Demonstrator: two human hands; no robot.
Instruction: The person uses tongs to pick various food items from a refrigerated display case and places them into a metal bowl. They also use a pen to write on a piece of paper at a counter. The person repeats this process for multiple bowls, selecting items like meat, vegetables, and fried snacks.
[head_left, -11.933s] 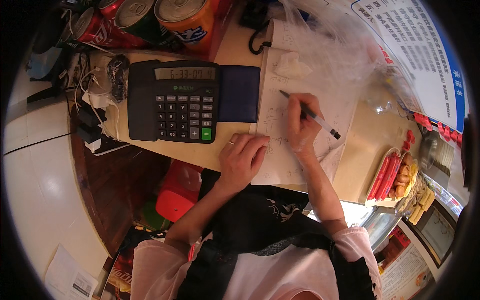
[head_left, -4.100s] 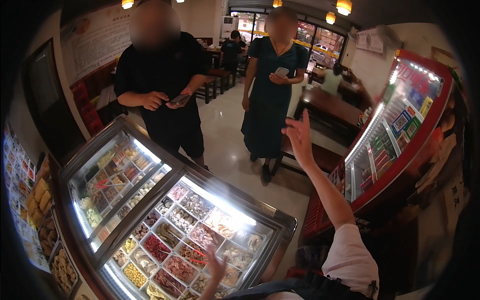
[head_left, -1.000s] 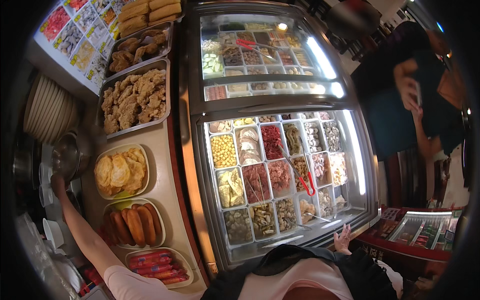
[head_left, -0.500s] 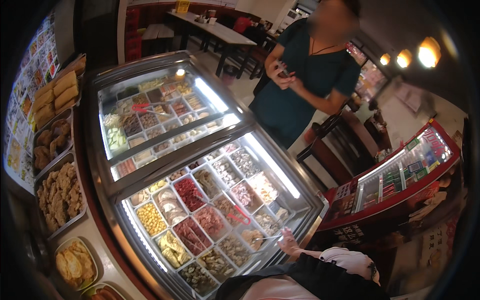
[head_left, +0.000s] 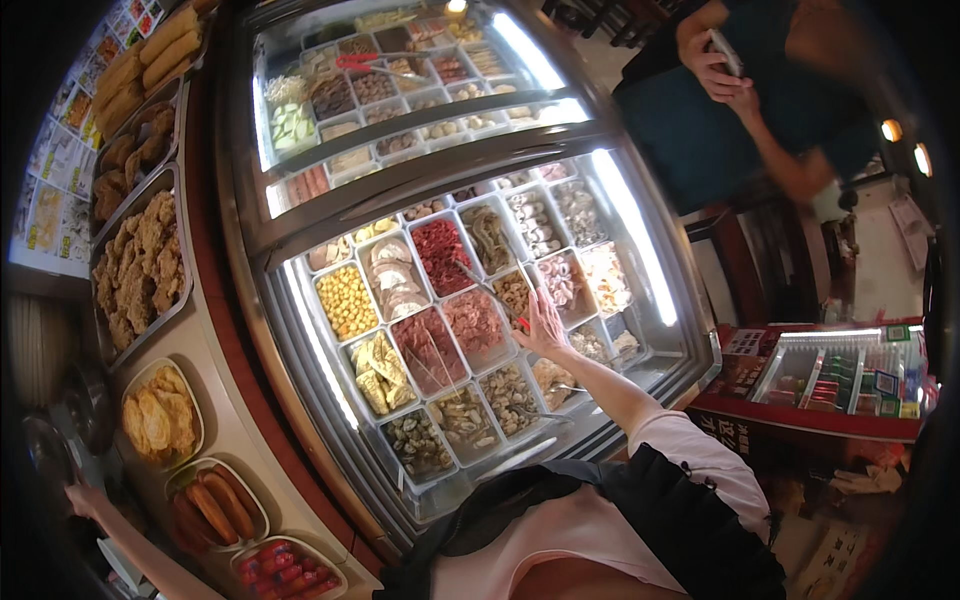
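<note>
My right hand (head_left: 543, 328) reaches over the lit food case, fingers stretched out at the red handle of metal tongs (head_left: 472, 272). Most of that handle is hidden under the hand, and the tongs lie across trays of shredded red food (head_left: 443, 255) and pinkish meat (head_left: 475, 325). At the far lower left, my left hand (head_left: 88, 500) is at the edge of a dark round dish (head_left: 48, 450). That corner is dim and its fingers are hard to make out.
Beside the case, a counter holds fried chicken (head_left: 140, 265), fried eggs (head_left: 163, 415), sausages (head_left: 210, 507) and red-wrapped sausages (head_left: 285, 572). Red-handled tongs (head_left: 362, 63) lie in the far case section. Across the case stands a person (head_left: 740, 120) holding a phone. A red cooler (head_left: 830, 380) is at right.
My right hand has moved inward from the case's near right edge to the tongs' red handle. My left arm has come into view at lower left. The view has tilted downward.
</note>
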